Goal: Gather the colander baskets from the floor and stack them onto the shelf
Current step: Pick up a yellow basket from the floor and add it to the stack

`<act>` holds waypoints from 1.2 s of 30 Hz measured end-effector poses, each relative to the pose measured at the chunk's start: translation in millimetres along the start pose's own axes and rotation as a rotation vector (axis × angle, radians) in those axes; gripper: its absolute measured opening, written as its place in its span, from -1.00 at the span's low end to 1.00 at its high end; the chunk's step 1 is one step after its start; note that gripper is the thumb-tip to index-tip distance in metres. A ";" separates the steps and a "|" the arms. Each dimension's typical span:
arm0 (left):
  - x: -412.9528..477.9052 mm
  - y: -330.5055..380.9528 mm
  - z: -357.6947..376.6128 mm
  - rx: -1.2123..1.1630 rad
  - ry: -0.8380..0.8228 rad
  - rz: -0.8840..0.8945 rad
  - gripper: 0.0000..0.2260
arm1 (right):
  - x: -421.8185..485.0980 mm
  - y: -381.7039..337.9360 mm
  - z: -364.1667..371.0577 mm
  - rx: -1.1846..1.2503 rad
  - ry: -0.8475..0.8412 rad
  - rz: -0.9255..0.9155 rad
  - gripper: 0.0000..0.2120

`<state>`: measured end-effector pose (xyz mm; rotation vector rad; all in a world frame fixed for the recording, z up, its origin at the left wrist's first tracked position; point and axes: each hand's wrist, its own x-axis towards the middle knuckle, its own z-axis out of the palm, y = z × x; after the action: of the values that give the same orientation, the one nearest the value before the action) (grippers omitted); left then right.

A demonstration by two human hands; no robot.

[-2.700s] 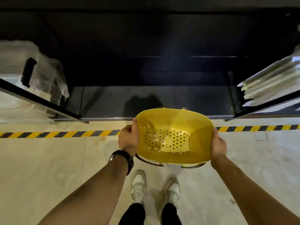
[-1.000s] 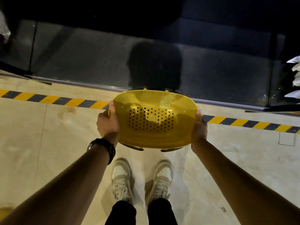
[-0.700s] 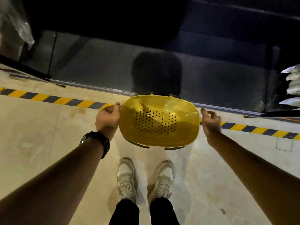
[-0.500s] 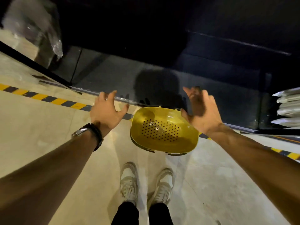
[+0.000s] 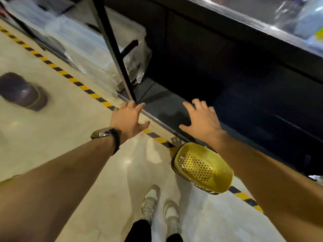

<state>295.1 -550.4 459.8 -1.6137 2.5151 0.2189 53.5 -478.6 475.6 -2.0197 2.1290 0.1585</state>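
Note:
A yellow colander basket (image 5: 202, 167) with a perforated bottom sits low over the striped floor line, below my right forearm; whether it rests on the floor I cannot tell. My left hand (image 5: 128, 117), with a watch on the wrist, is spread open above the floor beside the shelf post. My right hand (image 5: 201, 119) is also open, fingers apart, over the edge of the dark bottom shelf (image 5: 174, 105). Neither hand touches the basket. A dark upturned basket (image 5: 21, 92) lies on the floor at the far left, blurred.
A black shelf post (image 5: 113, 48) rises beside my left hand. Clear plastic-wrapped boxes (image 5: 97, 46) fill the bay to its left. An upper shelf (image 5: 253, 20) with wrapped goods runs across the top right. Yellow-black tape (image 5: 73, 81) marks the floor. My shoes (image 5: 160, 210) stand below.
Both hands let go of the yellow basket and it dropped down and to the right. The view swung left, bringing the post, boxes and dark basket into sight.

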 end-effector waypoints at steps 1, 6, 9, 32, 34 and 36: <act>-6.3 -9.3 -7.2 0.009 -0.004 -0.027 -0.34 | 6.6 -10.8 -3.9 0.002 -0.002 -0.031 -0.20; -54.1 -49.2 -15.9 -0.013 0.005 -0.181 -0.37 | 17.2 -68.4 5.5 -0.005 0.020 -0.133 -0.20; -89.7 -71.2 -19.6 -0.068 0.080 -0.252 -0.39 | 15.0 -102.3 5.9 -0.032 0.011 -0.206 -0.19; -429.7 -417.8 -24.5 -0.155 0.123 -1.072 -0.30 | 4.7 -628.5 -11.4 -0.049 -0.110 -1.000 -0.16; -442.9 -431.2 -24.2 -0.169 0.125 -1.142 -0.29 | 6.8 -660.2 -15.1 -0.066 -0.116 -1.043 -0.15; -450.6 -440.7 -24.3 -0.184 0.120 -1.211 -0.30 | 12.4 -686.0 -20.1 -0.089 -0.119 -1.092 -0.14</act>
<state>880.9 -336.5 554.2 -2.8910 1.1769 0.1886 735.0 -535.7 534.3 -2.7889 0.7325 0.1812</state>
